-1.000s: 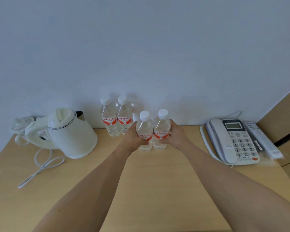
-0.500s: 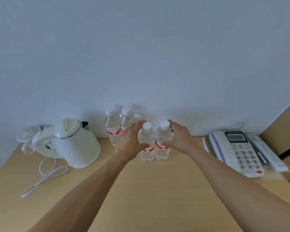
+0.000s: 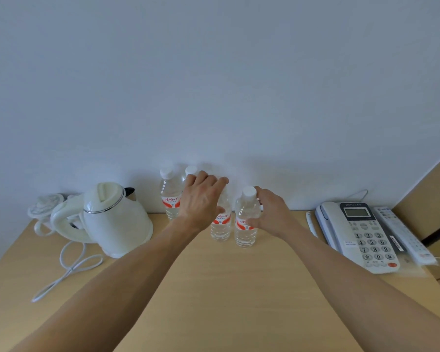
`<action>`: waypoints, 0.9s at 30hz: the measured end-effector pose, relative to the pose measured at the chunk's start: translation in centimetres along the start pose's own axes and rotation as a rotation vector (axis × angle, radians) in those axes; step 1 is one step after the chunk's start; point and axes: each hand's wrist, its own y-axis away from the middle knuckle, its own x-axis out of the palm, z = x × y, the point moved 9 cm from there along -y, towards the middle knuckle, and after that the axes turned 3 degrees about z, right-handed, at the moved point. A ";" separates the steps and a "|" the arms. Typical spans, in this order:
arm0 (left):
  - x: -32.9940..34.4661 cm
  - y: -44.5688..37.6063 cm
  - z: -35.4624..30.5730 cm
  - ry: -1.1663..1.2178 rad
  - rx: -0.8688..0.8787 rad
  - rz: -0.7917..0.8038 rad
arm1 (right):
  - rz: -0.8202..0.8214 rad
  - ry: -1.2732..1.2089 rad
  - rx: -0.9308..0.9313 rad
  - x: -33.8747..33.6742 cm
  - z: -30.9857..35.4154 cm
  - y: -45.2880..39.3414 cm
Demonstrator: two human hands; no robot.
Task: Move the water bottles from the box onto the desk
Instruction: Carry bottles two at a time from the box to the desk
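Note:
Two clear water bottles with white caps and red labels stand side by side on the wooden desk [image 3: 226, 288]. My left hand [image 3: 201, 201] hovers over the left front bottle [image 3: 221, 227], fingers stretched out and covering its cap. My right hand [image 3: 272, 212] curls round the right front bottle [image 3: 247, 224] from its right side, thumb on the label and fingers behind the neck. Two more bottles stand behind against the wall, one in full view [image 3: 170, 199], the other [image 3: 191, 170] mostly hidden by my left hand. No box is in view.
A white electric kettle [image 3: 114, 219] sits at the left with its cord [image 3: 69, 270] trailing over the desk. A desk phone [image 3: 361, 235] and a remote control [image 3: 401, 235] lie at the right, beside a wooden panel.
Both front bottles were set down on the desk. My left hand has let go and lifted with its fingers straightened; my right hand has loosened but stays round its bottle.

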 end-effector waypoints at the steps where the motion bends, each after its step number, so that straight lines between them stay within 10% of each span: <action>1: 0.3 -0.5 0.3 -0.022 -0.004 0.023 | -0.003 0.000 0.002 0.0 0.0 0.0; 27: -0.7 -4.4 3.8 -0.156 0.011 0.070 | -0.150 0.012 0.054 -0.7 0.5 -3.2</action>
